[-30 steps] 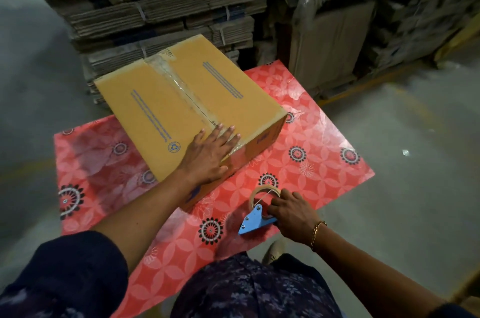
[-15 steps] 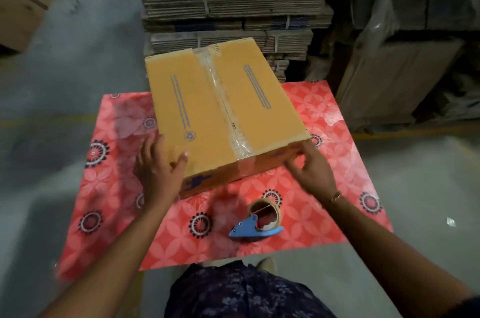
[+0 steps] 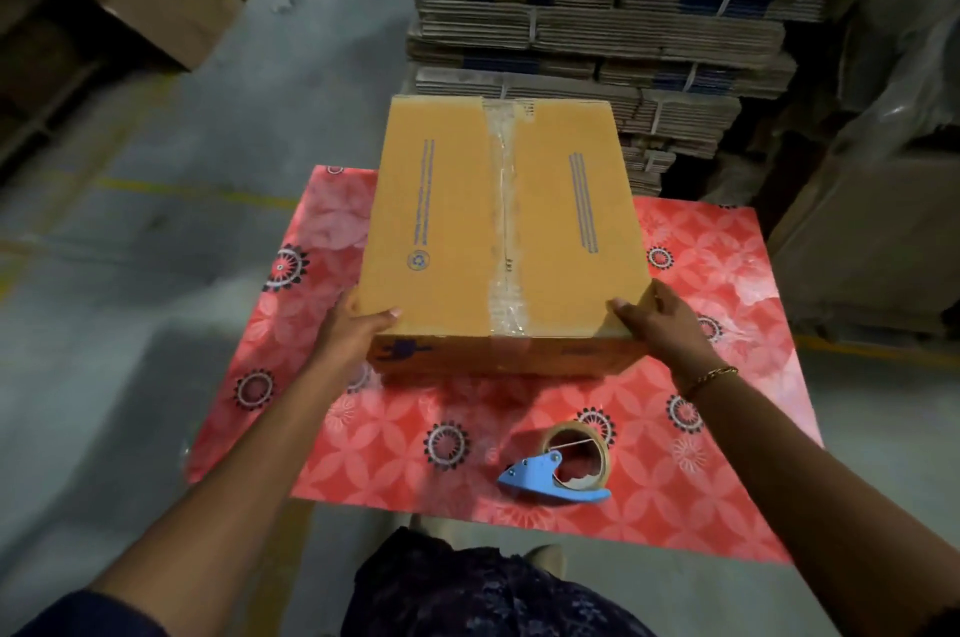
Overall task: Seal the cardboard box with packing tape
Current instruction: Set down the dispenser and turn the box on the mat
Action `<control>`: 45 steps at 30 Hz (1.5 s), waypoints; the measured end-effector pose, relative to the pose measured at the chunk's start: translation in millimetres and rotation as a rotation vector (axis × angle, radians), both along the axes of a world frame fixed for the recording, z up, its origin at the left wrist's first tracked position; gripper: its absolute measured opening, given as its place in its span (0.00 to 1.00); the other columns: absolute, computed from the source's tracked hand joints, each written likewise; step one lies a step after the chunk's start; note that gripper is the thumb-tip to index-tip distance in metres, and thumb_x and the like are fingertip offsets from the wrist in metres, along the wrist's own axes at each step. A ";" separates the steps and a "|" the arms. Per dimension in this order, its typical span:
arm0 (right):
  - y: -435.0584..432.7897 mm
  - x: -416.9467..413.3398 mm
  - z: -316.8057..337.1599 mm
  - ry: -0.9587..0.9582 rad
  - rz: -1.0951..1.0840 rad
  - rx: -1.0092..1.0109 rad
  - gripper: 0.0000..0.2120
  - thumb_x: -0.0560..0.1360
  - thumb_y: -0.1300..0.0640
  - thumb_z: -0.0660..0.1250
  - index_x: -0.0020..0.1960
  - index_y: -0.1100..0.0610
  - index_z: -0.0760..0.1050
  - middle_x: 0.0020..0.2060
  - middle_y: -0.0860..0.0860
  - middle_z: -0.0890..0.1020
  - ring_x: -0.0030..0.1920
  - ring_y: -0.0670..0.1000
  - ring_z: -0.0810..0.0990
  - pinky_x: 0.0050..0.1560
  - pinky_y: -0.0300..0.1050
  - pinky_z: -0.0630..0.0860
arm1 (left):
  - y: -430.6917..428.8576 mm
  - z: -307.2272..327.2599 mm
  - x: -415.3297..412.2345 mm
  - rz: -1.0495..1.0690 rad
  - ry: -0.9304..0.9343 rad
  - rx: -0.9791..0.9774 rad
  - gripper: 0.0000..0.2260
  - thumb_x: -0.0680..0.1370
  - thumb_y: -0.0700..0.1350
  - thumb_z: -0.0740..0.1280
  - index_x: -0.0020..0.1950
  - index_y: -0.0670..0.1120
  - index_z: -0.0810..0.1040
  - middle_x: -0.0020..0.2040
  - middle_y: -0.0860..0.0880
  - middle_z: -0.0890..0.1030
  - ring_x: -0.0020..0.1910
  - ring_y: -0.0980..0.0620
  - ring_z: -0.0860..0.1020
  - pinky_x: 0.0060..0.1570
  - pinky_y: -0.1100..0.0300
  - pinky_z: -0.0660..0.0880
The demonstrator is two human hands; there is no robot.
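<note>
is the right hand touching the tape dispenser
Apart. The head view shows the right hand gripping the box corner, while the tape dispenser lies alone on the red mat nearer the person.

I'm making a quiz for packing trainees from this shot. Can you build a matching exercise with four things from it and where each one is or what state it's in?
Things:
1. cardboard box
2. tape dispenser
3. left hand
4. right hand

States:
A. lies loose on the red patterned mat, nearer the person than the box
B. its grip is on the box's near left corner
C. top seam already covered with clear tape
D. its grip is on the box's near right corner, bracelet on the wrist

Pairs: 1-C, 2-A, 3-B, 4-D
</note>
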State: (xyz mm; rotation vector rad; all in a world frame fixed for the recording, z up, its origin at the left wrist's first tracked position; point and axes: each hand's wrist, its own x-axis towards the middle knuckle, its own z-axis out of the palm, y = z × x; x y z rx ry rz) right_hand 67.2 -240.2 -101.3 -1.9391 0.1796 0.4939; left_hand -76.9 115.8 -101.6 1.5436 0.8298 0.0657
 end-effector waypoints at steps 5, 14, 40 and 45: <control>79.4 -33.6 -2.6 -0.091 -0.012 0.058 0.35 0.64 0.40 0.76 0.67 0.51 0.74 0.60 0.51 0.83 0.57 0.55 0.83 0.58 0.57 0.81 | 85.2 26.7 -12.0 -0.021 0.003 0.031 0.21 0.75 0.32 0.69 0.68 0.41 0.74 0.58 0.40 0.81 0.42 0.52 0.81 0.41 0.61 0.78; 153.6 -54.6 -7.4 -0.076 0.002 0.045 0.21 0.71 0.48 0.74 0.62 0.50 0.75 0.55 0.48 0.83 0.53 0.53 0.83 0.57 0.55 0.80 | 150.3 19.6 -26.9 -0.043 0.122 0.015 0.21 0.77 0.35 0.68 0.68 0.48 0.72 0.57 0.45 0.80 0.43 0.53 0.79 0.35 0.60 0.75; -3.4 -184.9 -85.7 0.504 -0.270 -0.086 0.21 0.72 0.47 0.71 0.53 0.60 0.69 0.47 0.62 0.80 0.32 0.60 0.84 0.30 0.57 0.84 | -120.5 -3.1 -64.9 -0.728 -0.036 0.569 0.06 0.76 0.49 0.69 0.52 0.55 0.82 0.45 0.59 0.83 0.41 0.59 0.80 0.45 0.57 0.77; -23.3 -169.1 -56.7 0.280 -0.079 -0.005 0.12 0.75 0.56 0.68 0.55 0.56 0.71 0.45 0.64 0.84 0.36 0.60 0.85 0.34 0.59 0.85 | -133.2 -2.7 -72.7 -0.463 0.080 0.253 0.07 0.79 0.45 0.69 0.44 0.55 0.83 0.39 0.55 0.85 0.37 0.56 0.81 0.39 0.60 0.75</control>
